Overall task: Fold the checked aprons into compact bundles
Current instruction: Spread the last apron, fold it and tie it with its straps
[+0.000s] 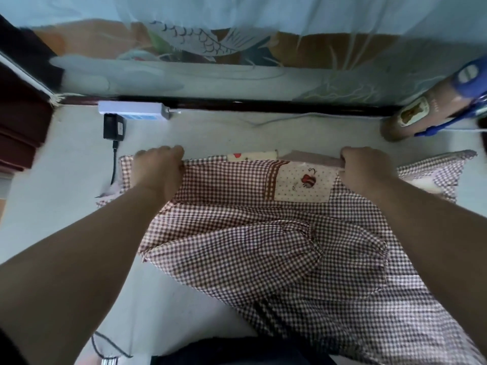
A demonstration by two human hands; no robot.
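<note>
Now left hand (160, 169), right hand (366, 169), pinched on far edge of checked apron (237, 233); tabletop (210, 130) beyond.

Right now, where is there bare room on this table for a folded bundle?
Free: the far strip between the apron and the dark rail, crossed by a white cable; the table left of the apron, nearer than the black adapter. Crowded: the middle, where left hand and right hand grip the apron; the right, with a second checked cloth and a bottle.
</note>
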